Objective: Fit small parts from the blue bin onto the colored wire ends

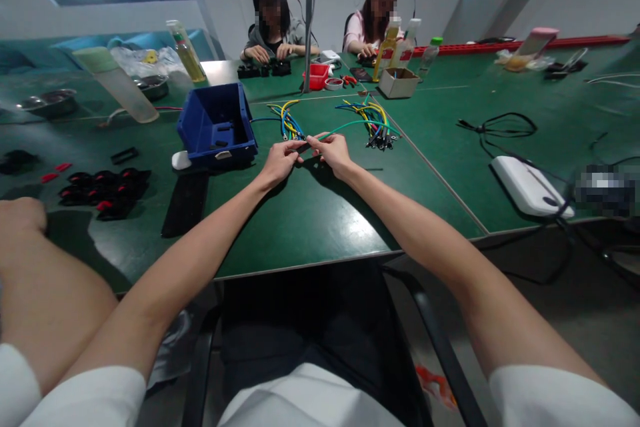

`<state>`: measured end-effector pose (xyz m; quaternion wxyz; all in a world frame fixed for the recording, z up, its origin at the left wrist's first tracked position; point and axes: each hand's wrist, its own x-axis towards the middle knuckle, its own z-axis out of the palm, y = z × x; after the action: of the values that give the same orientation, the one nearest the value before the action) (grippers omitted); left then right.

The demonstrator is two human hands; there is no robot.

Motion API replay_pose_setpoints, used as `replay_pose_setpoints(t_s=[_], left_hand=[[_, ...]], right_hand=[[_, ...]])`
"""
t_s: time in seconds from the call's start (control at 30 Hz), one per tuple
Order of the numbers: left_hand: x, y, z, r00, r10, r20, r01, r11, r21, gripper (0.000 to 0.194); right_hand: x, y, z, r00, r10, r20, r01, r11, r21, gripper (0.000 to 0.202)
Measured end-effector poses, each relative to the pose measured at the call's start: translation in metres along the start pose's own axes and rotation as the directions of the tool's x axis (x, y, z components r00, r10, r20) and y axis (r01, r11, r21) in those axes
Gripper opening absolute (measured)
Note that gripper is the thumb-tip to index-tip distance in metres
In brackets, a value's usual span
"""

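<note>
My left hand [280, 161] is closed on a small black part [303, 147] above the green table. A green wire [357, 123] is pinched in my right hand [334, 152], its near end at the black part. My fingers hide whether the wire sits inside it. The wire arcs away to the right over a bundle of coloured wires with metal lugs [381, 133]. Just beyond my left hand lies another bundle of yellow and blue wires [287, 121]. A blue bin [190, 110] with a few black parts inside stands left of my left hand.
A black flat slab [185, 207] and clustered black parts [103, 190] lie to the left, near another person's arm [55, 267]. At the right sits a white device [530, 187] with black cables. Two people work across the table, by bottles [387, 50] and a red box [316, 77].
</note>
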<state>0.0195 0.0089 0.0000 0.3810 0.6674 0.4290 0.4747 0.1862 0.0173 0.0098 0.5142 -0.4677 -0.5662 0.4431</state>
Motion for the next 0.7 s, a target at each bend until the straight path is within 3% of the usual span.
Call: replay_pose_setpoints(t_s=[0.17,0.7], left_hand=[[0.0019,-0.004,-0.0002,1.0,0.001,-0.023,-0.001,1.0,0.008,0.044],[0.0018,-0.0079,-0.0015,0.998,0.029,-0.052,-0.024,0.995,0.094,0.038]], right_hand=[[-0.0019,-0.0034,0.0019,0.999,0.033,-0.018,-0.033,0.999,0.007,0.025],[-0.0003,-0.0006,-0.0006,0.999,-0.018,0.049,0.021,0.998,-0.063,0.029]])
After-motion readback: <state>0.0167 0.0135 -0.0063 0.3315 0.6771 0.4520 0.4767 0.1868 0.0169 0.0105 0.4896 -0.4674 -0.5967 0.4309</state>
